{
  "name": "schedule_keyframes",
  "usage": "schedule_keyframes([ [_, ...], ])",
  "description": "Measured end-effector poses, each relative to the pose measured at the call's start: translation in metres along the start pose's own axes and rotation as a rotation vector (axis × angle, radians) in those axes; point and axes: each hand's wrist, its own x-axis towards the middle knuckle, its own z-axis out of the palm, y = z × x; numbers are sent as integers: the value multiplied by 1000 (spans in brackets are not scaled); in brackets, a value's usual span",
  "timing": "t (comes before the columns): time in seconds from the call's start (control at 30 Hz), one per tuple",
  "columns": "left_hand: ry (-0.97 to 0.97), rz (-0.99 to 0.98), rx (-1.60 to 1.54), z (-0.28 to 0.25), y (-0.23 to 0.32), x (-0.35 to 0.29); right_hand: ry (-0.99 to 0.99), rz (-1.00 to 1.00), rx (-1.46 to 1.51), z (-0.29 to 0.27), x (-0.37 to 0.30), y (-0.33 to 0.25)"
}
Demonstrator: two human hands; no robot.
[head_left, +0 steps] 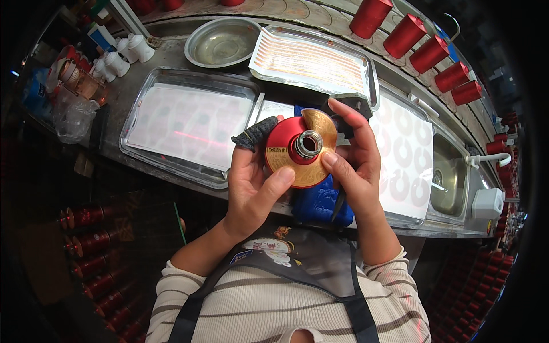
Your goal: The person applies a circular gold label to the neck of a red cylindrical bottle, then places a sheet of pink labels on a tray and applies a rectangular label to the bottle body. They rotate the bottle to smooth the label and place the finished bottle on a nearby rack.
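A red bottle [276, 133] with a bare, threaded metallic neck [309, 144] faces up toward me. My left hand [251, 186] is closed round its left side, thumb on the shoulder; a dark knitted cover is on one finger. A curved gold label [317, 168] lies round the neck on the shoulder, and its upper end [316, 121] appears to lap up beside the neck. My right hand [360, 166] pinches the label's right edge, thumb on top, index finger raised. A dark, thin blade-like piece [339, 203] shows below the right palm; whether I hold it I cannot tell.
A blue cloth [323, 204] lies beneath the bottle. Trays with a pale sheet [189, 126] and a gold-striped sheet [309, 60] stand behind, beside a metal bowl [223, 43]. To the right are a sheet of ring shapes [405, 160] and a sink [449, 188]. Red bottles [429, 54] line the back.
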Motion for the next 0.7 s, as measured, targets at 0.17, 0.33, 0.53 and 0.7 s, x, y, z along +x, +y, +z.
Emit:
schedule_keyframes([
  [0.17, 28, 13, 14, 2, 0, -2, 7, -30, -22, 2, -1, 3],
  [0.33, 33, 349, 509, -7, -7, -22, -5, -41, -58, 0, -4, 9],
  [0.53, 119, 507, 960, -22, -8, -15, 7, -125, -168, 1, -3, 14],
  [0.7, 106, 519, 1108, -23, -1, -9, 6, -112, -131, 0, -3, 16],
])
